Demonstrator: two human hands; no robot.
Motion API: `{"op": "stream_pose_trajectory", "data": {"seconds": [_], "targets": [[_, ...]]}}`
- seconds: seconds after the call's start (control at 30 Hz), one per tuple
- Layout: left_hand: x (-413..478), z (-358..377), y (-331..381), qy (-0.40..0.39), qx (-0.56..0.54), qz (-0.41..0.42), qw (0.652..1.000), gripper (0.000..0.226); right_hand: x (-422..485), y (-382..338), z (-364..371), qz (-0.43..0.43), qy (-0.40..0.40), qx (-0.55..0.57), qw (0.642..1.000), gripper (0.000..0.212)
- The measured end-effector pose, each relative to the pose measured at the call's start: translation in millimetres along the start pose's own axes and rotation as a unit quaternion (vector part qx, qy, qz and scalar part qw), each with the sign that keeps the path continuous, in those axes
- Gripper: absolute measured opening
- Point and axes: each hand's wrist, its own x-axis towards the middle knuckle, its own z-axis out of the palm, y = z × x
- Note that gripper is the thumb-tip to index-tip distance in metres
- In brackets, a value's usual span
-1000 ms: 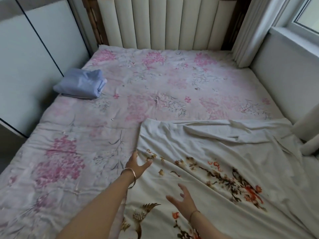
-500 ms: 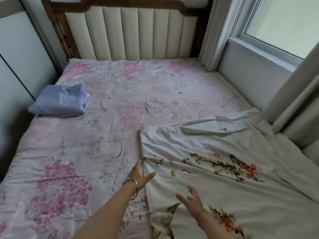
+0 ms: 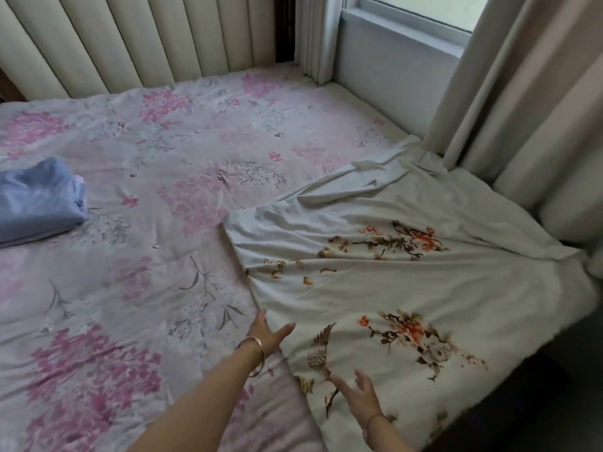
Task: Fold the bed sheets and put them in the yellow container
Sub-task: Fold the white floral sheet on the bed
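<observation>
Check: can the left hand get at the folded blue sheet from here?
Probably not without leaning: the left hand lies open at the white floral sheet's edge; the folded blue sheet sits far across bare bedspread.

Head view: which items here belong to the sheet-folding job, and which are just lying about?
Job:
white floral sheet, spread out
folded blue sheet
left hand, open at the sheet's edge
right hand, open

Not the job:
pink floral bed cover
curtain
bangle

Head camera, wide-angle | looks forward and down across bed (image 3: 137, 197) toward padded headboard (image 3: 156, 40) | window (image 3: 421, 11) upper right | forearms close at lower edge | single view
</observation>
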Motion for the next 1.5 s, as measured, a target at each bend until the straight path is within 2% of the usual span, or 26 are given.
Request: {"op": "stream_pose_trajectory", "data": {"seconds": [0.07,0.13,0.23,0.37,0.4,0.43,0.47,0.5,0.63,0.77,0.8,0.87,0.9,0.93,1.0,1.07,1.13,1.2,1.27,1.4,1.47,1.5], "targets": [[7.3,13.6,-14.1,-0.021,-0.04,-0.027,0.999,0.099,1.5,26.4,7.3,0.063,0.002,0.061,0.996,0.088],[11.7,28.1,-29.6,-0.044,-0.062,-0.046,0.996,0.097,-2.5,55.2,18.4,0.096,-0.01,0.101,0.99,0.104],[6.3,42.8,-53.4,-0.068,-0.003,-0.042,0.997,0.064,-8.2,93.0,42.7,0.116,-0.041,0.199,0.972,0.11],[2.2,47.5,-74.7,-0.085,0.043,0.003,0.995,0.065,-23.8,119.9,74.2,0.131,-0.004,0.312,0.941,0.108],[3.1,47.6,-82.1,-0.085,0.04,0.002,0.996,0.067,-31.4,123.9,83.3,0.119,0.014,0.319,0.94,0.102],[7.9,47.6,-86.1,-0.082,0.027,-0.002,0.996,0.07,-35.5,123.4,88.9,0.105,0.036,0.323,0.94,0.083],[10.5,47.7,-90.6,-0.083,0.012,-0.016,0.996,0.075,-38.6,129.1,95.6,0.104,0.045,0.344,0.932,0.067],[13.6,50.0,-92.2,-0.088,-0.002,-0.028,0.996,0.077,-40.8,128.3,98.1,0.107,0.047,0.375,0.919,0.06],[37.7,66.5,-105.9,-0.087,-0.016,-0.075,0.993,0.076,-20.6,125.9,91.2,0.138,0.032,0.511,0.848,0.068],[72.0,87.6,-113.8,-0.054,-0.098,-0.107,0.988,0.062,21.6,132.9,86.7,0.141,0.065,0.585,0.796,0.054],[81.1,88.5,-113.2,-0.048,-0.12,-0.114,0.985,0.06,28.9,133.8,84.7,0.136,0.072,0.592,0.791,0.06],[103.9,91.3,-115.7,-0.049,-0.169,-0.127,0.976,0.081,41.2,130.6,76.4,0.098,0.105,0.611,0.779,0.098],[119.8,92.4,-122.3,-0.044,-0.193,-0.139,0.97,0.093,46.2,128.5,71.2,0.083,0.123,0.611,0.777,0.108],[138.0,95.7,-128.1,-0.041,-0.218,-0.158,0.962,0.094,49.8,124.9,65.0,0.072,0.137,0.612,0.775,0.103],[152.0,95.8,-120.9,-0.04,-0.276,-0.178,0.944,0.077,51.7,121.4,52.0,0.066,0.184,0.592,0.782,0.077],[143.0,92.2,-95.4,-0.021,-0.307,-0.186,0.933,0.057,51.8,123.9,37.7,0.054,0.254,0.54,0.801,0.072],[136.3,89.2,-79.7,0.016,-0.273,-0.16,0.948,0.053,42.6,123.3,30.9,0.028,0.326,0.449,0.832,0.067],[124.9,80.5,-67.0,0.057,-0.193,-0.106,0.974,0.062,28.0,116.2,35.9,-0.025,0.363,0.364,0.857,0.066],[108.4,64.8,-55.0,0.074,-0.131,-0.04,0.988,0.057,9.8,108.5,47.9,-0.072,0.356,0.281,0.888,0.084],[72.1,16.3,-37.6,0.084,-0.102,0.064,0.989,0.042,-43.0,93.1,74.3,-0.163,0.364,0.256,0.881,0.062],[57.1,-18.1,-35.2,0.091,-0.114,0.099,0.984,0.04,-77.9,83.8,97.9,-0.182,0.332,0.26,0.888,0.068],[57.7,-29.3,-37.1,0.097,-0.107,0.105,0.984,0.041,-82.6,84.3,107.9,-0.184,0.334,0.255,0.888,0.08]]}}
